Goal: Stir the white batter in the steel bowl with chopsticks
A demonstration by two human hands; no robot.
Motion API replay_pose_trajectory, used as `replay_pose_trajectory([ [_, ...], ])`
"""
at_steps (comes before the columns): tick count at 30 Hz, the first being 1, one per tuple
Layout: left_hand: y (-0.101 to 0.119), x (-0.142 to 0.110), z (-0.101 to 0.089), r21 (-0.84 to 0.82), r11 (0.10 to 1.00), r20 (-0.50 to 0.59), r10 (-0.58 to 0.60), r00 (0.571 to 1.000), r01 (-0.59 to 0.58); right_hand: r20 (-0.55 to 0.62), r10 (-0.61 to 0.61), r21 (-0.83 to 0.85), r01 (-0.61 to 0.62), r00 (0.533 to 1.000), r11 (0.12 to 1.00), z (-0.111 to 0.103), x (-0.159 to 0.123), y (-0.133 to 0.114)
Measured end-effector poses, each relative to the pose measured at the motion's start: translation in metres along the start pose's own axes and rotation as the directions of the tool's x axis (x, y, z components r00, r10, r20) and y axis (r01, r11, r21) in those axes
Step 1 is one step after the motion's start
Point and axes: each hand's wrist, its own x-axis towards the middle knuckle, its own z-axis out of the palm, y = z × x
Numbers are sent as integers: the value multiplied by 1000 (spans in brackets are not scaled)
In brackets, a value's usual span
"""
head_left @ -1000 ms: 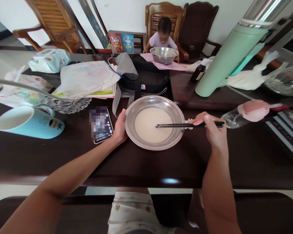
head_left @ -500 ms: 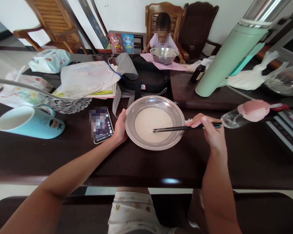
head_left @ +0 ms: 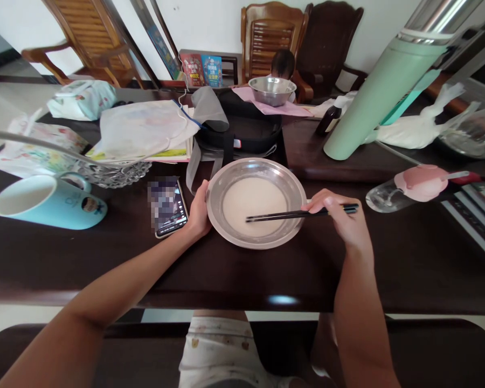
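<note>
Left hand (head_left: 201, 213) cups steel bowl (head_left: 215, 202) | right hand (head_left: 343, 215) grips black chopsticks (head_left: 283, 215) | tips shift left, likely stirring milky liquid (head_left: 254, 196)

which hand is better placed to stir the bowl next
Probably the right hand: it holds the chopsticks, their tips at the white liquid, while the left hand holds the metal bowl.

R hand (head_left: 343, 214) holding 2 blk chopsticks (head_left: 281, 216), tips at wht liquid (head_left: 253, 196); L hand (head_left: 200, 213) touching metal bowl (head_left: 217, 202).
</note>
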Motion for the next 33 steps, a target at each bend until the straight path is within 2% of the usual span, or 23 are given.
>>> replay_pose_trajectory([
  [3,0,0,1,4,1000,-14,2,1000,-2,18,11,-51,-10,1000,999,2,1,1],
  [8,1,-1,2,14,1000,-23,3,1000,-2,-142,-4,-32,0,990,999,-3,-1,1],
  [11,1,-1,2,16,1000,-22,5,1000,-5,-72,4,8,-4,997,1000,-2,-1,0],
  [14,1,-1,2,11,1000,-10,3,1000,-3,26,10,-33,-9,1000,999,1,0,0],
  [16,1,-1,2,4,1000,-4,3,1000,-3,2,9,-64,-9,1000,998,0,0,1],
  [20,1,-1,2,-2,1000,5,0,1000,0,-132,-3,-16,1,991,1000,-5,-2,1],
  [23,1,-1,0,6,1000,4,-2,1000,2,-81,3,5,-3,997,1000,-4,-2,1],
  [25,1,-1,0,11,1000,-3,2,1000,-2,-10,8,-18,-8,1000,1000,-1,0,1],
  [27,1,-1,0,7,1000,-10,6,1000,-6,10,3,-54,-3,1000,999,-1,1,2],
  [30,0,-1,2,-5,1000,-9,1,1000,-1,-79,-12,-78,6,997,997,-4,0,3],
  [33,0,-1,2,-7,1000,-8,-4,1000,4,-128,-21,-6,21,992,1000,-6,-2,3],
])
